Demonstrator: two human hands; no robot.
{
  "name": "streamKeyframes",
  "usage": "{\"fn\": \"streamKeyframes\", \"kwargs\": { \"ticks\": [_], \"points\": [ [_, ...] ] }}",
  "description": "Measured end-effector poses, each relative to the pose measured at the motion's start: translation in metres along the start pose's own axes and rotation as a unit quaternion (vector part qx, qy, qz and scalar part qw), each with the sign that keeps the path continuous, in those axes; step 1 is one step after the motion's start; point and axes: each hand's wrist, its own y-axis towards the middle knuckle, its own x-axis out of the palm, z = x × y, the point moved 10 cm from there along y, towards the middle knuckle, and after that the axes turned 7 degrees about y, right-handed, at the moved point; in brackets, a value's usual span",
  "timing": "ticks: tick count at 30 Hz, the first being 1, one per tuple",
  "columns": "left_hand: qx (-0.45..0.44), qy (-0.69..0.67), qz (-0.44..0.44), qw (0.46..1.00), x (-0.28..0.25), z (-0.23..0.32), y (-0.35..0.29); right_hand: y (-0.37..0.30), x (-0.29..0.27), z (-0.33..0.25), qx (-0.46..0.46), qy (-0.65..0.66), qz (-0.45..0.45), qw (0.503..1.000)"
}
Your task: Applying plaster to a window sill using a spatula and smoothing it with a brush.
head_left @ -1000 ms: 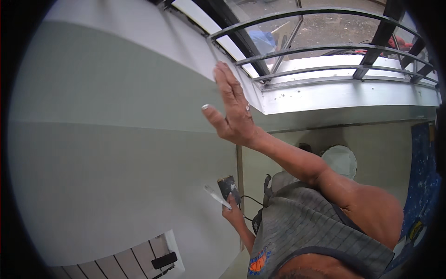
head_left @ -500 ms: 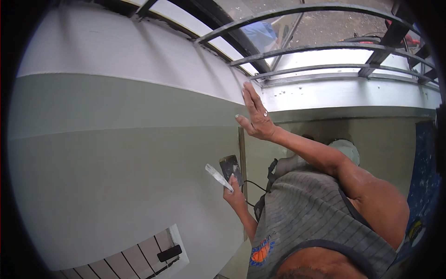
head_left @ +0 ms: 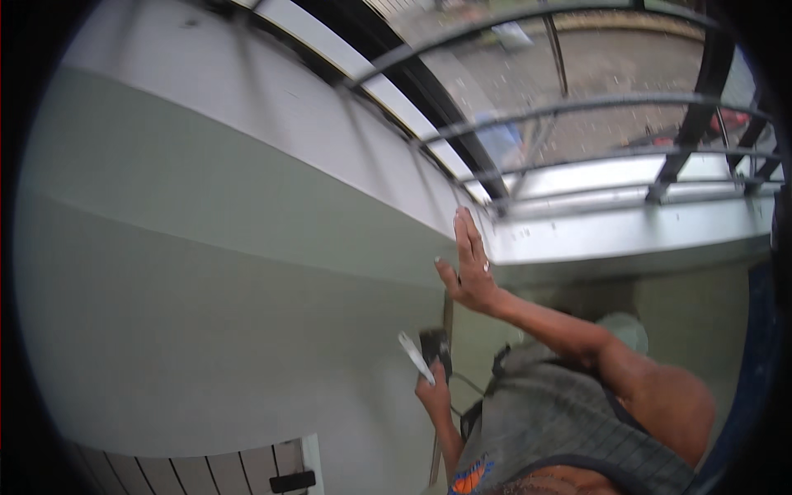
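My right hand reaches up to the wall corner just under the white window ledge. Its fingers are stretched out, the thumb held apart, with nothing in it; whether the palm touches the wall I cannot tell. Lower down, near my waist, my left hand is closed round a slim white stick-like tool and a dark flat rectangular block. The block is blurred, so its exact kind is unclear. Both stick up side by side from the fist, in front of the grey-green wall.
Black metal window bars curve over the ledge above my right hand. A black cable runs beside my shirt. A pale round object sits beyond my right arm. At lower left a dark oblong thing lies by a slatted panel.
The view has tilted up, so both hands appear lower and more of the ground outside shows. Right-hand fingers stay by the ledge corner; the left hand keeps its hold on the tool and block.
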Motion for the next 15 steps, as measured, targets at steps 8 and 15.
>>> {"fn": "streamKeyframes", "kwargs": {
  "ticks": [8, 15],
  "points": [
    [0.024, -0.051, 0.072, 0.996, -0.032, -0.006, -0.025, 0.116, -0.019, -0.165, -0.279, 0.063, -0.002, 0.958],
    [0.053, -0.07, 0.108, 0.99, -0.025, -0.019, -0.018, 0.207, -0.022, -0.26, -0.409, 0.072, -0.023, 0.909]
  ]
}}
